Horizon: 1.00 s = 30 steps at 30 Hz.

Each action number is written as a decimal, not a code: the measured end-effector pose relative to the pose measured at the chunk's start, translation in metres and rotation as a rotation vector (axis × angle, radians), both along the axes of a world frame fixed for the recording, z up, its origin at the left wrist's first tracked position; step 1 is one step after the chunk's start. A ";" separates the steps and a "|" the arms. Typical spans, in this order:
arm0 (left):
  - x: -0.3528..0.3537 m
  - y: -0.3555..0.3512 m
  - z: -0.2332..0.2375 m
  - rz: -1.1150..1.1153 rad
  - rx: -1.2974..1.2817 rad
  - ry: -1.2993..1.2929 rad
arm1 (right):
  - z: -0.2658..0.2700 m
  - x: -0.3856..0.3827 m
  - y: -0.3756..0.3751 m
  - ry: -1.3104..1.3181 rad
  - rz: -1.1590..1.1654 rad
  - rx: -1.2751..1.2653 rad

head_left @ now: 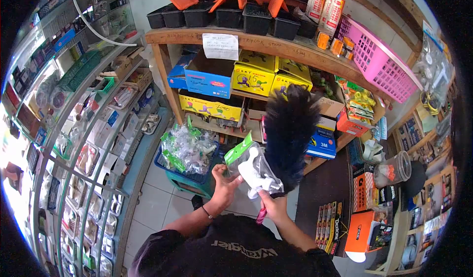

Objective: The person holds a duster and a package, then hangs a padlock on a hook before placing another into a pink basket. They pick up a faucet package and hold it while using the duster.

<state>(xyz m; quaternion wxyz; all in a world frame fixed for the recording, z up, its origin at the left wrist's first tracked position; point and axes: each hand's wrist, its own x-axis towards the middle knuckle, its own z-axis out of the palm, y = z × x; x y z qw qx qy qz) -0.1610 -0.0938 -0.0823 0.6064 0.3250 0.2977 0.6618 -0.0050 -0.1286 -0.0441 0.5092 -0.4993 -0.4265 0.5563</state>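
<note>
A clear plastic bag with a green header (238, 150) holds a white plastic faucet (257, 171). My right hand (274, 207) is closed around the pink handle (261, 215) of a duster, its thumb pressed on the lower end of the bag. The duster's dark fluffy head (289, 129) rises behind and beside the bag. On the bag's left side is my left hand (221, 190), thumb and fingers apart, thumb tip at the bag's edge. Similar green-topped bags fill a blue basket (158, 159) beyond the left hand.
The basket rests on a green stool (189, 183). Ahead, a wooden shelf (276, 41) carries black bins (199, 17), sealant tubes (331, 8) and a pink basket (377, 60). Yellow boxes (253, 75) sit below. Glass display shelves (106, 129) line the left; an orange box (362, 230) stands right.
</note>
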 end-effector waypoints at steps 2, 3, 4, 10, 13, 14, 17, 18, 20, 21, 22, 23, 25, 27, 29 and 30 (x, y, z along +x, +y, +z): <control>0.006 0.002 0.004 0.003 -0.165 -0.136 | 0.002 0.001 0.001 0.170 0.009 0.057; 0.005 0.005 0.003 0.003 -0.163 -0.135 | 0.003 0.002 0.002 0.200 0.029 0.070; 0.003 0.009 0.000 -0.233 -0.148 -0.324 | 0.003 0.005 0.004 0.200 0.029 0.071; 0.001 0.016 0.003 -0.610 -0.205 -0.649 | 0.005 0.013 0.014 0.302 0.097 -0.026; -0.003 0.021 0.006 -0.653 -0.156 -0.683 | 0.017 0.019 0.018 0.094 0.076 -0.009; -0.005 0.021 0.007 -0.662 -0.118 -0.695 | 0.017 0.021 0.018 0.094 0.074 -0.009; -0.010 0.023 0.006 -0.635 -0.179 -0.778 | 0.017 0.032 0.013 0.034 0.063 -0.027; -0.011 0.023 0.005 -0.619 -0.210 -0.819 | 0.018 0.037 0.010 0.100 -0.015 -0.090; -0.017 0.024 -0.009 -0.748 -0.041 -0.988 | 0.016 0.047 0.004 0.165 -0.095 -0.154; -0.019 0.019 0.000 -0.637 -0.159 -0.868 | 0.014 0.053 -0.001 0.164 -0.180 -0.193; -0.021 0.016 0.005 -0.524 -0.273 -0.745 | 0.011 0.059 -0.006 0.163 -0.266 -0.232; -0.023 0.014 0.005 -0.509 -0.265 -0.709 | 0.009 0.060 -0.011 0.124 -0.304 -0.208; -0.026 0.014 0.006 -0.515 -0.260 -0.689 | 0.020 0.071 -0.020 0.067 -0.126 -0.203; -0.028 0.015 -0.001 -0.499 -0.262 -0.685 | 0.028 0.071 -0.029 -0.011 0.104 -0.211; -0.024 0.015 0.001 -0.474 -0.281 -0.666 | 0.027 0.071 -0.030 0.009 0.229 -0.251; -0.022 0.016 0.005 -0.441 -0.292 -0.646 | 0.026 0.070 -0.030 0.029 0.365 -0.285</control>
